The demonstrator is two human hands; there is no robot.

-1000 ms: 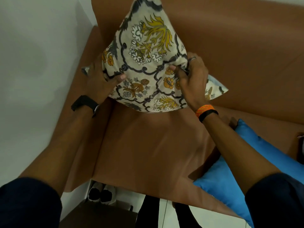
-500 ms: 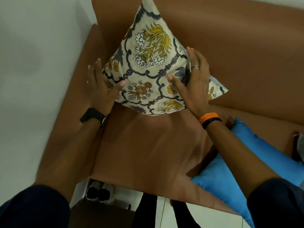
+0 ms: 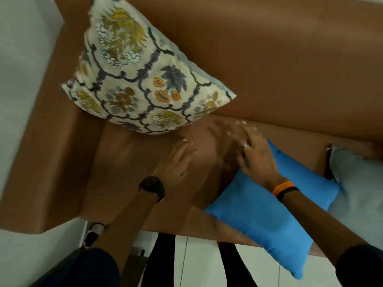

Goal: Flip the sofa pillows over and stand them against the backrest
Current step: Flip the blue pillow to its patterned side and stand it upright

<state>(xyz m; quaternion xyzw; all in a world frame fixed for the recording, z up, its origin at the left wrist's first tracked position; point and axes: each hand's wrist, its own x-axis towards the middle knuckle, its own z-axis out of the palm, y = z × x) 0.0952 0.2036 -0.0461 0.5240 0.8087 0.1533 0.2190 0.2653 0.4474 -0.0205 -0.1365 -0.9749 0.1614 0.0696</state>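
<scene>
A floral pillow [image 3: 136,79] in cream, yellow and grey stands in the sofa's left corner, leaning on the brown backrest [image 3: 279,59]. Neither hand touches it. My left hand [image 3: 178,160] hovers over the seat cushion [image 3: 128,170], fingers spread, empty. My right hand [image 3: 252,152], with a ring and an orange wristband, is open above the upper edge of a blue pillow [image 3: 267,214] that lies flat on the seat. Whether it touches the blue pillow is unclear because of motion blur.
A pale grey pillow [image 3: 356,189] lies on the seat at the right edge, beside the blue one. The left armrest [image 3: 47,141] meets a white wall. Shoes [image 3: 93,233] sit on the floor below the sofa front, and my legs stand against it.
Both hands have let go of the floral pillow and moved down and right, toward the blue pillow. The floral pillow stays upright against the backrest. The view has shifted right.
</scene>
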